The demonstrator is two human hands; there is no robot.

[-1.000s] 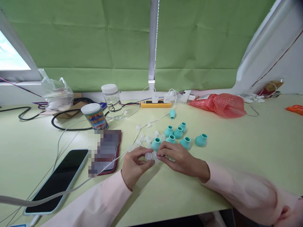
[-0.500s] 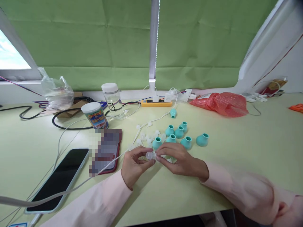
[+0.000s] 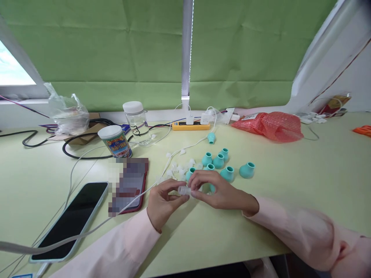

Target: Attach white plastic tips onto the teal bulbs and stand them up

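A translucent plastic piece (image 3: 183, 190) is held level just above the near middle of the table, between the person's two hands. Largest of all is the green blind (image 3: 246, 46) filling the back, split by a pale upright post (image 3: 186, 50); below it spreads the pale yellow-green table (image 3: 290, 166). Pale pink sleeves (image 3: 290, 220) reach in from both lower corners. A red bubble-wrap bag (image 3: 269, 125) lies at the back right, and a clear plastic bag (image 3: 68, 116) sits at the back left. At left a black-screened phone (image 3: 75, 220) lies near a red-cased phone (image 3: 131, 185), with a white cable (image 3: 87, 233) crossing both. Behind them stand a lidded clear bottle (image 3: 137, 125) and a printed tub (image 3: 117, 144) with a white lid. The left hand (image 3: 166, 200) has thumb and forefinger pinched around the piece's left part, its gap only as wide as the piece; the right hand (image 3: 217, 191) has thumb and fingertips nearly together on the right end, hiding it. A yellow power strip (image 3: 176, 127) with white chargers (image 3: 189, 121) lies against the back ledge. Teal bulbs (image 3: 247, 171) stand grouped beyond and beside the right hand, one partly hidden beneath it. Smallest are the loose whitish bits (image 3: 182, 171), scattered just beyond the left fingertips.
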